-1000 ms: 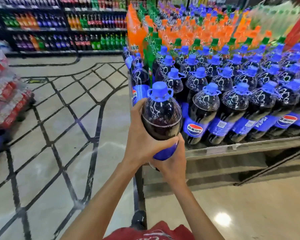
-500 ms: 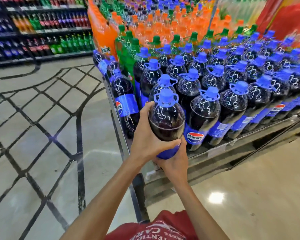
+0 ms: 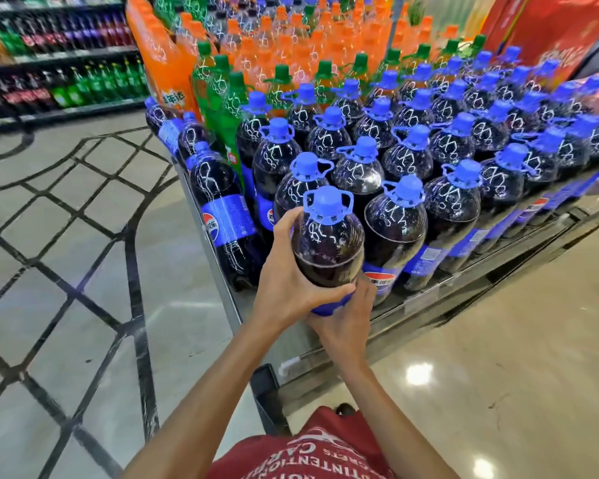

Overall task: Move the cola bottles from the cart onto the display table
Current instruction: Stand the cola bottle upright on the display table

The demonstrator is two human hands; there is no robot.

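Left hand: It grips the shoulder of the cola bottle from the left, with the thumb across the front.
Right hand: It holds the bottle lower, around the blue label, with the fingers curled under the body.
Held bottle: It is upright at the near left corner of the display tabletop. It is in line with the front row and just beside the neighbour bottle. Our hands hide the base, so we cannot tell if it stands already.
Step in hand: We judge this is the setting down of the bottle into the corner place.
How we do it well: We keep the blue cap straight above the base and lower without tilt. We move the right hand's fingers to the side before the base sits, so they are not pinched. Then we push the bottle lightly toward the neighbour and turn the label to the front. The left hand should let go last.
Risk: The corner is close to the rim, so a base half over the edge may tip to the floor. The leaning bottle on the left is near, and we should not knock it.
Farther out: Green bottles and orange bottles stand behind the cola rows.
Cart: We cannot make it out here.
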